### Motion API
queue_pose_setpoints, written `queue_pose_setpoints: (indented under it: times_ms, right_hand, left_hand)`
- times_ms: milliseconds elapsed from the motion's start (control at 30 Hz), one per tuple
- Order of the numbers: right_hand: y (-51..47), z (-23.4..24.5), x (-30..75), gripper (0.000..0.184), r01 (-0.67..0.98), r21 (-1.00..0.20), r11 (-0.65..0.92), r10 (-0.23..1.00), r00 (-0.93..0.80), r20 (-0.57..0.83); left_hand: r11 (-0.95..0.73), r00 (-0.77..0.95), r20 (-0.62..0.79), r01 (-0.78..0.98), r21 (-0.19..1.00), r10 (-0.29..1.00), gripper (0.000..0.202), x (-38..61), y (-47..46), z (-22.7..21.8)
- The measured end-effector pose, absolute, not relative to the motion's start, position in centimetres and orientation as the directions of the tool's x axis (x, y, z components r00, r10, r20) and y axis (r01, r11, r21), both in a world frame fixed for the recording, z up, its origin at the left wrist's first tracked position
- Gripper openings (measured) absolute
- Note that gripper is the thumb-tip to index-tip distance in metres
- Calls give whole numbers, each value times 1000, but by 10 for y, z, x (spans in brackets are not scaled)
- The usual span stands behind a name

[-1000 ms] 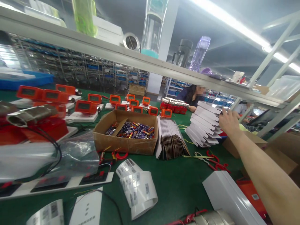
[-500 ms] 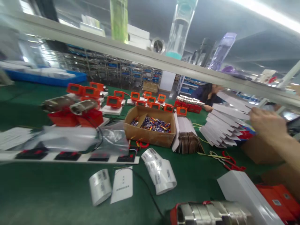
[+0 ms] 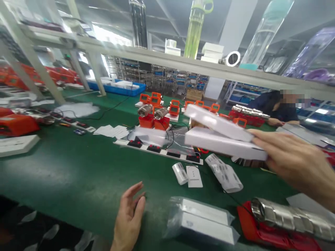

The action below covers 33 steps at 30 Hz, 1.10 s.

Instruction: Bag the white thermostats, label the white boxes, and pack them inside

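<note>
My right hand [image 3: 295, 157] grips two slim white boxes [image 3: 222, 142] at their right ends, holding them above the bench. They fan apart toward the left; whether they are joined at my fingers is hidden. Over the green bench, my left hand [image 3: 129, 212] is open, fingers curved and apart, holding nothing. To its right lies a clear plastic bag [image 3: 174, 212] with white boxes [image 3: 206, 221] inside. Beyond that are a roll of printed labels [image 3: 180, 173], a white card [image 3: 194, 176] and a longer curled label strip [image 3: 226, 174].
Metal-ended red devices [image 3: 290, 219] lie at the front right. A power strip [image 3: 158, 150] crosses mid-bench, with orange-framed devices [image 3: 174, 108] behind it. A shelf [image 3: 157, 54] with bottles spans overhead. Another person [image 3: 274, 106] sits across the bench at right.
The view has swung left. My right hand has moved from beside the white stack at right and now holds white boxes over the bench. My left hand and the bagged boxes have come into view.
</note>
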State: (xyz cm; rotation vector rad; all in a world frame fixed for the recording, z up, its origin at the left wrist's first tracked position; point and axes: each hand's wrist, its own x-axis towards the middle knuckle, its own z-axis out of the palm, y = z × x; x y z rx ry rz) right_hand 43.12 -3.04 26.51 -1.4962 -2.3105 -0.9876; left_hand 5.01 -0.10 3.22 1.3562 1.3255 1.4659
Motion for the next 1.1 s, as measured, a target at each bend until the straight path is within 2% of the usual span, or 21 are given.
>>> queue_pose_setpoints:
  times_ms: [33,133,200,267,333,367,467,567,633,700,767,833,967,1100]
  right_hand:
    - [-20,258,399,31,789,445,425,642,-609,466]
    - [18,228,311,33,625,408,666,499,-779,380]
    - [42,203,269,36,536,394,747,450,-843,294]
    - [60,179,241,35,432,440,788,377,-902,211]
    - [72,159,224,36,339,475,812,313,-940,136]
    - [76,152,219,37,304,475,826,293,-951,99]
    - [80,141,217,37,244,430,869,265,-964,11]
    - [77,141,234,32,211,360,909,241,-970,-41]
    - [73,144,253,33,337,226,914,357,-933,-53]
    - [69,146,275,31,564,109,819,571,-820,-45]
    - [67,144,297,26,753,72,654,756,-654,-20]
    - [66,139,316,24,855,55,516,856,-516,-11]
    - [65,127,333,20,932,-35,360,928,-361,-86]
    - [63,121,329,30,947,-116,301,932,-318,-174]
  left_hand:
    - [-268,-193,287,122,956,938,44,46,-4,36]
    - [-472,-222,528,261,842,820,69,25,-8,48]
    - [-561,-193,694,459,689,694,89,5,-3,52]
    - [-571,-120,810,650,501,574,106,-15,6,51]
    - [-531,-56,847,757,381,528,112,-33,16,46]
    - [-513,-29,838,779,360,544,110,-40,20,43]
    - [-482,24,774,795,369,632,97,-49,23,35]
    - [-473,22,747,787,396,664,91,-47,18,32]
    - [-476,23,742,780,406,670,86,-43,13,31]
    - [-489,40,748,779,391,662,85,-38,8,34]
    - [-512,55,763,772,377,644,84,-30,4,40]
    - [-547,69,775,747,377,628,82,-19,0,49]
    - [-641,134,795,677,362,591,78,8,0,71]
    - [-703,216,788,623,343,576,69,30,7,90]
